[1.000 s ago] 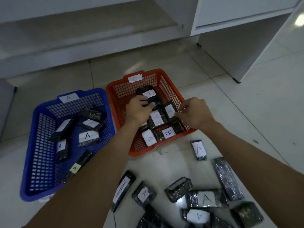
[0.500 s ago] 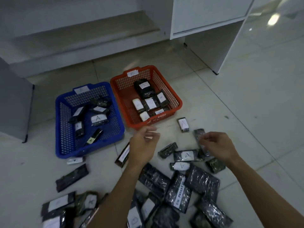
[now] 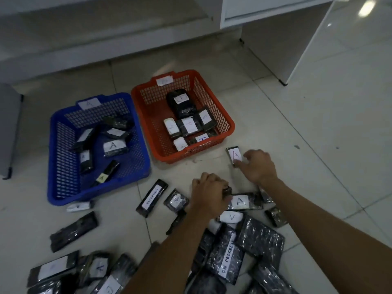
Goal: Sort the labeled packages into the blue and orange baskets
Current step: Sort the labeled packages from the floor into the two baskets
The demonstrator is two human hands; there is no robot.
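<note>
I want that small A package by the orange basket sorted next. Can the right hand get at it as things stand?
Probably yes: the right hand already has fingertips at the small A package, which lies alone on the floor with nothing over it.

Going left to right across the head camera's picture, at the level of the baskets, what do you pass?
Blue basket → orange basket → package labeled A on the floor → right hand touching that package.
</note>
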